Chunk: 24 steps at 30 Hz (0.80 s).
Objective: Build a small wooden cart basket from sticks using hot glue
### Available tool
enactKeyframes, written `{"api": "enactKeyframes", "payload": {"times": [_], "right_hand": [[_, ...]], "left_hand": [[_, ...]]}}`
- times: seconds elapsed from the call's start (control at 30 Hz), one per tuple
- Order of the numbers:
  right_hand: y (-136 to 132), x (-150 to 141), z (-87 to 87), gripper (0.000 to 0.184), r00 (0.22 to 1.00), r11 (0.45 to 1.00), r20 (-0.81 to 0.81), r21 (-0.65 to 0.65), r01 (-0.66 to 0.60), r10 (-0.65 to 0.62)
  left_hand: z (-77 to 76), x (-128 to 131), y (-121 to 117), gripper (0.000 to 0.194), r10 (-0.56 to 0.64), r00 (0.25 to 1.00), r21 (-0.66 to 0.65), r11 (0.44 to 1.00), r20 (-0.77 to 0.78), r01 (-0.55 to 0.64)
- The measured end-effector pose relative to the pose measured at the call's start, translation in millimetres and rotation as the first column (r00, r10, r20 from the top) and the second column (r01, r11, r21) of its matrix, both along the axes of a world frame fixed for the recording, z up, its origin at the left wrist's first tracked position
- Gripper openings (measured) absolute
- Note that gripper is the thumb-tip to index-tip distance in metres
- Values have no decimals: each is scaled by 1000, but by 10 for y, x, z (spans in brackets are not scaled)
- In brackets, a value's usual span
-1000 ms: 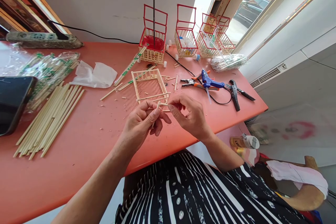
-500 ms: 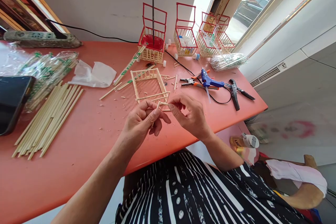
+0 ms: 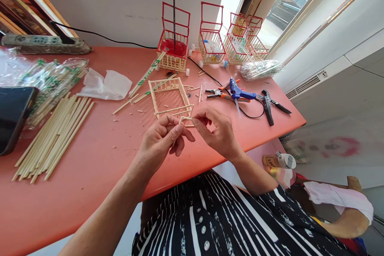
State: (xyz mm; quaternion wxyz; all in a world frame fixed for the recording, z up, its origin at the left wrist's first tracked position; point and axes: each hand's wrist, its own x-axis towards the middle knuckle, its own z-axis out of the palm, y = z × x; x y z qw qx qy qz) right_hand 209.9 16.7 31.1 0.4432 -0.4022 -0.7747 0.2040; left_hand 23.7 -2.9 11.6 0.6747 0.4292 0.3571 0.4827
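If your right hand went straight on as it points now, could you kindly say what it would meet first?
Past the small stick it seems to pinch, the right hand would probably meet the left hand first, though depth is hard to judge.

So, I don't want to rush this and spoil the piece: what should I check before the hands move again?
1. Left hand gripping its stick: ok.
2. Right hand pinching the end of the short stick: ok.
3. Those two firmly joined at the corner: cannot tell.
4. Slatted frame on the table, just beyond the hands: ok.
5. Glue gun set down, apart from both hands: ok.
6. Scraps swept away: not ok, scattered around the frame.
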Motion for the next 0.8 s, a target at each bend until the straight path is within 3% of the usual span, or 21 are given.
{"api": "enactKeyframes", "payload": {"times": [0.8], "right_hand": [[-4, 12, -19, 13, 1000, 1000, 0, 14, -3, 3]], "left_hand": [[8, -5, -12, 37, -12, 1000, -27, 1000, 4, 12]]}}
